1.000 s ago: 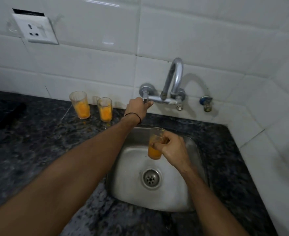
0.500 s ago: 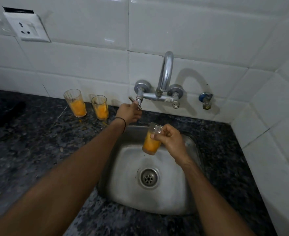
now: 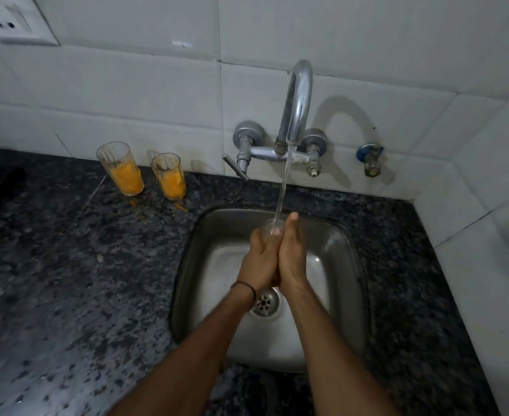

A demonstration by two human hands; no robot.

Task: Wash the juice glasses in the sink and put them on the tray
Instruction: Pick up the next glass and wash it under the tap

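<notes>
Over the steel sink (image 3: 331, 331) both my hands enclose one juice glass (image 3: 272, 228); only its clear rim shows between them. My left hand (image 3: 259, 259) wraps it from the left, and my right hand (image 3: 292, 256) presses against it from the right with the thumb up. A thin stream of water falls from the tap (image 3: 298, 97) into the glass. Two more glasses with orange juice stand on the counter by the wall, the left juice glass (image 3: 121, 169) and the right juice glass (image 3: 169, 175). No tray is in view.
The dark speckled counter (image 3: 67, 280) has orange spills near the two glasses. The tap lever (image 3: 235, 166) sticks out left of the spout. A small blue valve (image 3: 370, 159) sits on the tiled wall at the right. A wall socket (image 3: 13, 22) is top left.
My left hand left the tap lever and joined the right hand on the glass. Water now runs. The orange juice is no longer visible in the held glass.
</notes>
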